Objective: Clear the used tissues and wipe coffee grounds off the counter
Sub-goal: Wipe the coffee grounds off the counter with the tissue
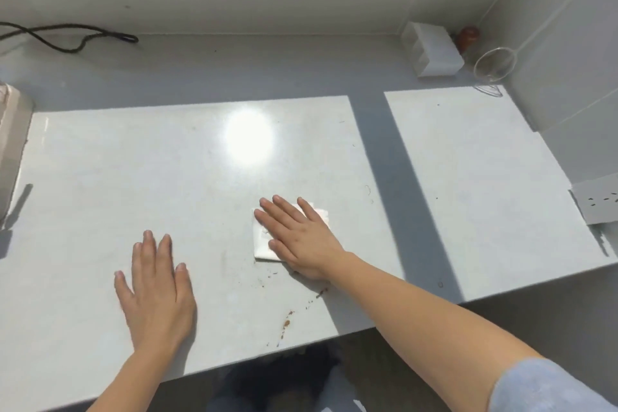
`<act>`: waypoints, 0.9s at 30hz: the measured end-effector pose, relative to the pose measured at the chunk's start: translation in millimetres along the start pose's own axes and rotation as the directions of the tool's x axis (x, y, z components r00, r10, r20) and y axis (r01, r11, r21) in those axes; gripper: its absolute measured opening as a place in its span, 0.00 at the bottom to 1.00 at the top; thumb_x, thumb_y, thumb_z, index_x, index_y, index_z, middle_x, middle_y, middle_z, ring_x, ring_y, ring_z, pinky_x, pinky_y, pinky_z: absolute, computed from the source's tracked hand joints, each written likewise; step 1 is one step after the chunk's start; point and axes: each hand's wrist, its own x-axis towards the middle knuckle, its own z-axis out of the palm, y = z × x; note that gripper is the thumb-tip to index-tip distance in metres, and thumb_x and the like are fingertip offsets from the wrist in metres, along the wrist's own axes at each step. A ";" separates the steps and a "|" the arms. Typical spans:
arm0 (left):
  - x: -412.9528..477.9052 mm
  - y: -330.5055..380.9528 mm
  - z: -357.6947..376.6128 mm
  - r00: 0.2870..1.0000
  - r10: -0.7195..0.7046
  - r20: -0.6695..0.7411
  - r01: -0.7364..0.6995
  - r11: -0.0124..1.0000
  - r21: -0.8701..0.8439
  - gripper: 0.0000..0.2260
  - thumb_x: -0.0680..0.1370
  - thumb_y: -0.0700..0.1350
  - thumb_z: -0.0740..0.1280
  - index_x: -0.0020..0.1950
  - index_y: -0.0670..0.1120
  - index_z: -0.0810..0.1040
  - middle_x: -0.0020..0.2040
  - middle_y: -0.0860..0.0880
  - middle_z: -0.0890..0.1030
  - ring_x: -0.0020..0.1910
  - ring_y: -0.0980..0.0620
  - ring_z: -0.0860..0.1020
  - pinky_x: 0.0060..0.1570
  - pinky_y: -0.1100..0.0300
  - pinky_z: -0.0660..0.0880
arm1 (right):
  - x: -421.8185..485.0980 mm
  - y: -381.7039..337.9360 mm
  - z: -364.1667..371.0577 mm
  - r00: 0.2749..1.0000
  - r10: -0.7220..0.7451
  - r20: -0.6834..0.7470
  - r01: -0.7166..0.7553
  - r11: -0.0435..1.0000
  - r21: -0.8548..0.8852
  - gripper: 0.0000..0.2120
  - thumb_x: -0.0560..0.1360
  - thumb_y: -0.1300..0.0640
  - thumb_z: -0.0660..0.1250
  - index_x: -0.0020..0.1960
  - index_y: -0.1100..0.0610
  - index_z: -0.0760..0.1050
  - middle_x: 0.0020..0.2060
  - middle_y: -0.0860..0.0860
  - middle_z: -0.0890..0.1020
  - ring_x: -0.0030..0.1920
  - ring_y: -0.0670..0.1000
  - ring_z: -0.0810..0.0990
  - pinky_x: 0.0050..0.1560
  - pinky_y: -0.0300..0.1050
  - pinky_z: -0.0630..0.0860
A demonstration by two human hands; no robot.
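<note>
The right hand (302, 237) presses flat on a folded white tissue (260, 241) mid-bench (133, 177). Coffee grounds (287, 323) lie at its six o'clock. The left hand (155, 291) rests flat at eight o'clock.

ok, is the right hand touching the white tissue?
Touching. The head view shows the right hand lying flat on top of the tissue, straight fingers spread across it, no gap, holding it down against the counter.

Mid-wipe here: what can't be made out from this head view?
Head view only:
tissue: mostly covered by the right hand; its underside is hidden.
counter under the glare: washed out, grounds there unreadable.
beige object at the left edge: cut off by the frame.
</note>
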 end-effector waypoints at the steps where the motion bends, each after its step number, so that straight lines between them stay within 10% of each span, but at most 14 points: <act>1: -7.1 1.1 2.5 0.996 -0.090 -0.024 0.090 0.996 0.008 0.23 0.80 0.50 0.46 0.76 0.50 0.55 0.79 0.49 0.52 0.77 0.52 0.47 0.73 0.43 0.44 | 3.2 11.6 -1.6 1.000 0.003 -0.013 -0.003 1.000 -0.008 0.26 0.83 0.48 0.46 0.78 0.48 0.43 0.78 0.45 0.44 0.77 0.47 0.39 0.75 0.51 0.36; 12: -20.8 13.4 23.0 0.978 -0.173 -0.116 0.187 0.975 0.121 0.24 0.79 0.53 0.44 0.76 0.52 0.53 0.79 0.50 0.52 0.77 0.50 0.47 0.72 0.43 0.44 | 89.4 178.7 -61.7 0.985 0.133 -0.113 -0.135 0.991 -0.006 0.25 0.83 0.51 0.46 0.78 0.50 0.46 0.79 0.47 0.48 0.78 0.49 0.43 0.76 0.54 0.40; 18: -20.5 17.0 22.0 0.974 -0.178 -0.143 0.191 0.978 0.086 0.23 0.80 0.53 0.44 0.76 0.53 0.53 0.79 0.51 0.52 0.77 0.52 0.46 0.73 0.44 0.43 | 75.8 152.8 -51.2 0.956 0.247 -0.160 -0.246 0.969 0.024 0.26 0.82 0.52 0.45 0.78 0.54 0.45 0.79 0.50 0.46 0.78 0.50 0.42 0.76 0.55 0.40; 27: -17.0 7.5 8.8 0.947 -0.202 -0.248 0.200 0.979 -0.033 0.20 0.80 0.48 0.49 0.72 0.50 0.65 0.75 0.50 0.64 0.73 0.50 0.60 0.71 0.48 0.53 | 31.7 -25.8 8.9 0.946 -0.324 0.017 0.324 0.946 -0.005 0.27 0.81 0.47 0.42 0.78 0.52 0.41 0.78 0.48 0.42 0.77 0.48 0.36 0.76 0.55 0.37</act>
